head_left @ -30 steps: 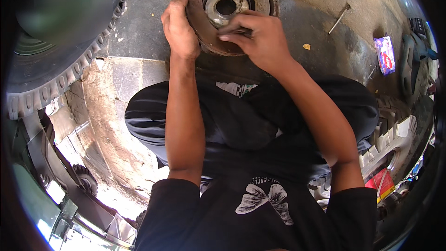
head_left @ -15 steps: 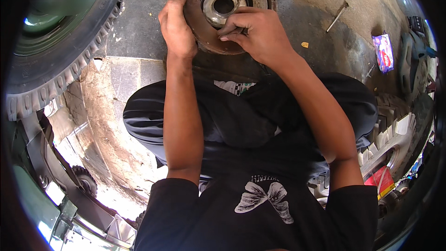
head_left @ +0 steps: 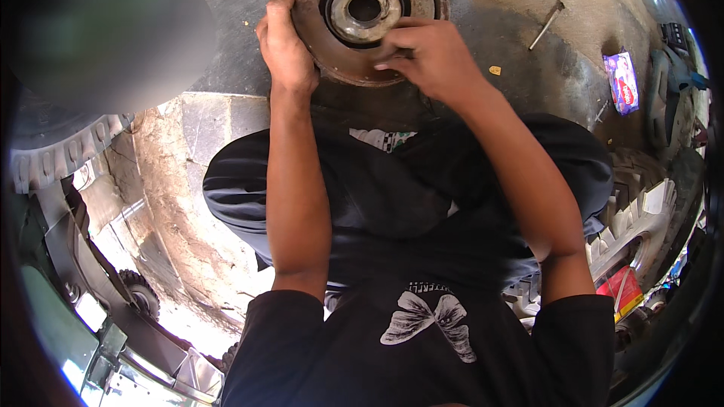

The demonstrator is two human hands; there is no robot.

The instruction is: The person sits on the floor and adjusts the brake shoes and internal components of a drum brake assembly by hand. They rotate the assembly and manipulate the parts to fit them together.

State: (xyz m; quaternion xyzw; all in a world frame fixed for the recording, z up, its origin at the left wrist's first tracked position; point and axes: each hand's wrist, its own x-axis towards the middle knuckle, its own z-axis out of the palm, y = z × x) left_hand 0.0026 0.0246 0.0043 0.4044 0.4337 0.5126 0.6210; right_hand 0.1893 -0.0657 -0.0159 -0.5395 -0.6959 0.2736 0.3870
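legs (head_left: 253, 181) are folded, and a round brown metal part (head_left: 317, 38) is in front of them, above the dark floor (head_left: 234, 45). the left hand (head_left: 291, 53) grips its left edge. the right hand (head_left: 441, 60) is bent over its lower right side; i cannot tell if it pinches anything. a shiny ring (head_left: 345, 22) sits in the part's middle.

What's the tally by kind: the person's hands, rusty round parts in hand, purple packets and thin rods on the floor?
Hands: 2 (left hand, right hand)
Rusty round part: 1
Purple packet: 1
Thin rod: 1
Total: 5
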